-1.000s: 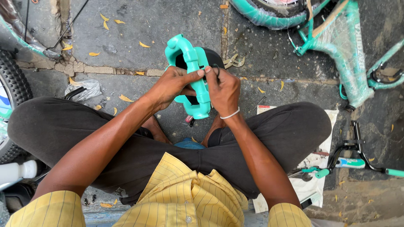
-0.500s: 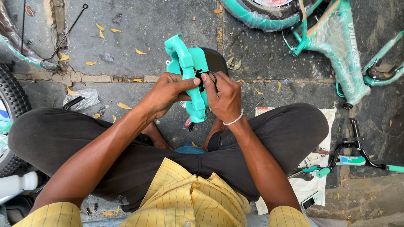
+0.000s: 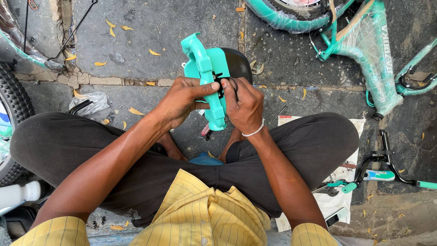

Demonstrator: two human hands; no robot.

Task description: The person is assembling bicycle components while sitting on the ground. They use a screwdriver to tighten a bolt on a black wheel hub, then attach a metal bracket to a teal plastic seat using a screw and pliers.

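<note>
hands: left hand [image 3: 182, 98] and right hand [image 3: 243, 107] fingers grip teal seat part [image 3: 207, 73] | teal bicycle frame [image 3: 371, 59] beyond | tyre [image 3: 13, 105] left

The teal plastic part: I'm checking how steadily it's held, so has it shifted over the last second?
Yes. The teal plastic part, gripped by the left hand and right hand, has tilted, its top leaning further left against the paving joint.

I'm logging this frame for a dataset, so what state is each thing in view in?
Left hand: closed on the teal plastic part.
Right hand: fingertips pinched at the part's middle.
Teal plastic part: held up off the ground.
Teal bicycle frame: lying on the pavement, plastic-wrapped.
Handlebar: lying loose, unmounted.
</note>
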